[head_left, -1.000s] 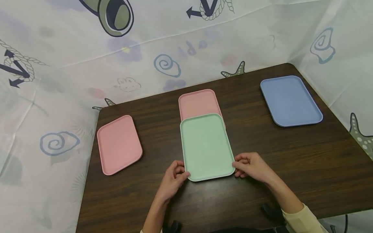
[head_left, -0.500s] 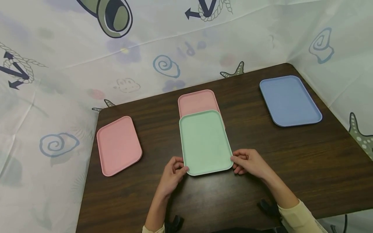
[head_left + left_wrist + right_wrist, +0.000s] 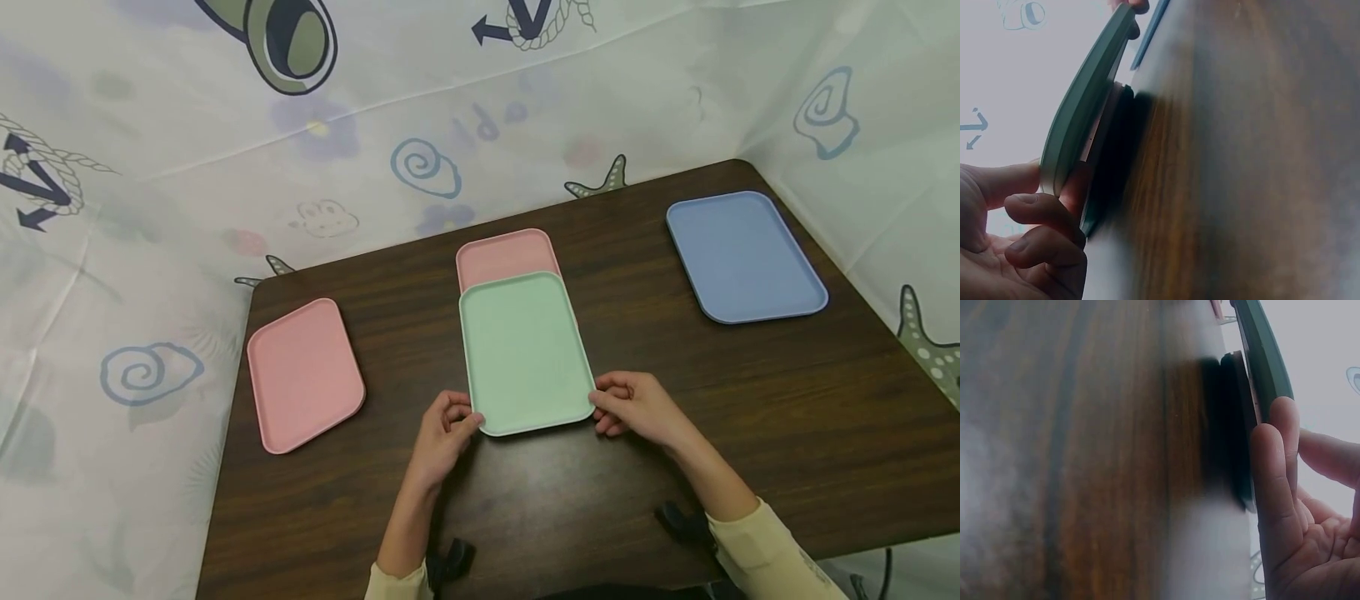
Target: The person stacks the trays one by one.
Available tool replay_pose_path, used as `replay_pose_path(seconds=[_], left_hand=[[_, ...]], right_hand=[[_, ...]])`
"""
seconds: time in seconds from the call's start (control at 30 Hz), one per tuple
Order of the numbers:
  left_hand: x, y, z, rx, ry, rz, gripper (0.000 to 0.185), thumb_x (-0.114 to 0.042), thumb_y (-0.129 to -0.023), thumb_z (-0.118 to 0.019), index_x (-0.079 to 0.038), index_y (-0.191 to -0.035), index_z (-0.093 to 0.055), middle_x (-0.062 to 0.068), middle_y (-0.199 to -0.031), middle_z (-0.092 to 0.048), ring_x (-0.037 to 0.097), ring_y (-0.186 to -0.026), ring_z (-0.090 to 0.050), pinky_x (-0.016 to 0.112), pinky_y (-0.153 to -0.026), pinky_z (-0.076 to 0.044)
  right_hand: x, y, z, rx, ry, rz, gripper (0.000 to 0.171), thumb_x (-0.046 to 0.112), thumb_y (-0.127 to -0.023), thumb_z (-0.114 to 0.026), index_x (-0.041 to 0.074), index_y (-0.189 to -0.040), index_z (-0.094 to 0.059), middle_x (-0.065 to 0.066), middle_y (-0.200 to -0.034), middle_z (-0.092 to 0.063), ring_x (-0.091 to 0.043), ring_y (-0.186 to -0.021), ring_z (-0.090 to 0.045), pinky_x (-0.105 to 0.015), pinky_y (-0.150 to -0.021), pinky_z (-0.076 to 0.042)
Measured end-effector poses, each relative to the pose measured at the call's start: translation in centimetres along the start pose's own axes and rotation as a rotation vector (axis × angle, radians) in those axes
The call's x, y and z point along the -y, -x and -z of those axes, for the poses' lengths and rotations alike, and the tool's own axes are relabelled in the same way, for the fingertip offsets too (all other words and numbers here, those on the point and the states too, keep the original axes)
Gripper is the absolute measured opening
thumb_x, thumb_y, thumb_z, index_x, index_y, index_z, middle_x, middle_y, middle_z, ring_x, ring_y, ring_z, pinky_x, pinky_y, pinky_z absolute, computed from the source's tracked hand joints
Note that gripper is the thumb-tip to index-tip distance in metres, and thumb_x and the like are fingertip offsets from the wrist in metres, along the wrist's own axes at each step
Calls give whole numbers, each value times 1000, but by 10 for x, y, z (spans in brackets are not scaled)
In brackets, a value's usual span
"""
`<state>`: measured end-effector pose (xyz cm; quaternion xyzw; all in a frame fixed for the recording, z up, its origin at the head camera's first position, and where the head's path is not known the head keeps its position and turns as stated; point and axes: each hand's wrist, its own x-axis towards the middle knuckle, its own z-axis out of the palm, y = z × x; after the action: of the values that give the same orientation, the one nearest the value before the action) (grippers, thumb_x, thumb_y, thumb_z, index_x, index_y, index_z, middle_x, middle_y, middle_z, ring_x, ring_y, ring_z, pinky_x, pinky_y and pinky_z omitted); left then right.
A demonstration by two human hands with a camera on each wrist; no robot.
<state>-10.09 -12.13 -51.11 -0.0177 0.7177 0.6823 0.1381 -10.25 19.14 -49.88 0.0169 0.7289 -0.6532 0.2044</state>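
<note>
We've got the green tray (image 3: 522, 350) pinched by its near corners, left hand (image 3: 442, 433) and right hand (image 3: 637, 407), overlapping a pink tray (image 3: 506, 250).

The green tray (image 3: 522, 350) is a pale mint rectangle with rounded corners and a low raised rim. It sits at the centre of the head view, long axis running away from the viewer, raised off the wood, its far end overlapping the pink tray (image 3: 504, 255) behind it.
</note>
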Motion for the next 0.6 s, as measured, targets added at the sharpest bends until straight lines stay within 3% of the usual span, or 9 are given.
replay_pose_path(seconds=[0.43, 0.6], left_hand=[[-5, -14, 0, -63, 7, 16, 24, 1, -92, -65, 8, -112, -53, 7, -83, -62, 7, -51, -42, 20, -49, -33], [-20, -15, -2, -66, -5, 29, 25, 2, -92, -65, 10, -113, -54, 10, -87, -63, 9, -55, -47, 21, -51, -37]], right_hand=[[1, -8, -2, -54, -17, 14, 47, 13, -96, -64, -14, -131, -49, -25, -90, -67, -27, -72, -70, -38, -65, -58], [2, -13, -3, -91, -13, 39, 46, 12, -96, -64, -13, -132, -50, -27, -90, -67, -29, -72, -71, -38, -64, -58]])
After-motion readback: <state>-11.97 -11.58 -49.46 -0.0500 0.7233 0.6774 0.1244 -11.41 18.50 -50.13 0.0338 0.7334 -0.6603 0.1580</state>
